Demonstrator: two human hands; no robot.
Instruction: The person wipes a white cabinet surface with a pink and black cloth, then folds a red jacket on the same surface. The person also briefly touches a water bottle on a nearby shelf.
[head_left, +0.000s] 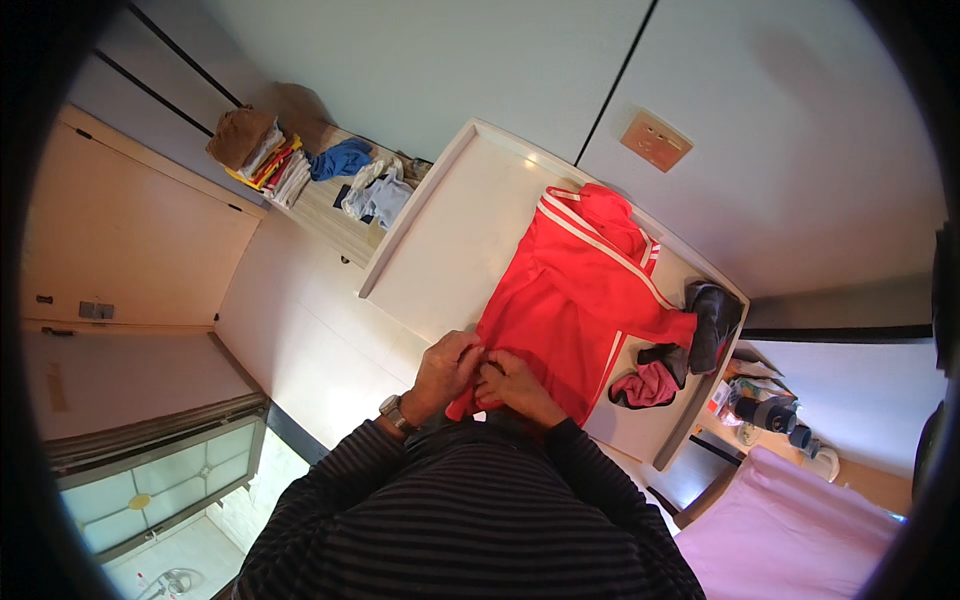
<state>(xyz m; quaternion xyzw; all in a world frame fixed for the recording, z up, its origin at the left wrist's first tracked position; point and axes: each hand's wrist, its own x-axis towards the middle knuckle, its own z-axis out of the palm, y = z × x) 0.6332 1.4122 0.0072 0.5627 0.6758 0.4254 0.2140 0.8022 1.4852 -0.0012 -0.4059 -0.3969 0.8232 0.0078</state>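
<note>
A red jacket with white stripes lies spread on a white raised-rim table. Its collar end is towards the wall, and one sleeve is laid across the body to the right. My left hand, with a wristwatch on its wrist, pinches the red cloth at the jacket's near left edge. Close beside it, my right hand has curled fingers on the same bit of cloth. The fingertips nearly meet, and the fabric between them is partly hidden.
Dark folded cloth and a pink, black-edged cloth lie at the table's right end. Leftward, a bench bears stacked folded clothes and a blue garment. A pink cover is at lower right.
</note>
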